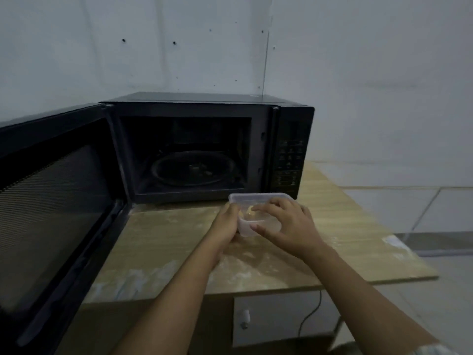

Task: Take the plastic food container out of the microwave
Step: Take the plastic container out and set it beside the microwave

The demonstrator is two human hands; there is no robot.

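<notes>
Both hands clasp the plastic food container (256, 213), already outside the microwave (204, 147): left hand (225, 224) wraps its near-left end, right hand (286, 224) covers top and right side. Beyond the grip, cavity empty, door (58, 201) open. Whether it rests on the table (163, 242) unclear; extraction looks essentially done.

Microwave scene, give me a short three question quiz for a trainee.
1. True or false: the microwave door is open.
2. Where is the plastic container: A inside the microwave, B outside, in front of it, C on the floor?
3. How many hands hold the container?

Key: 1 true. 2 B, above the wooden table. 3 Two: left hand and right hand.
</notes>
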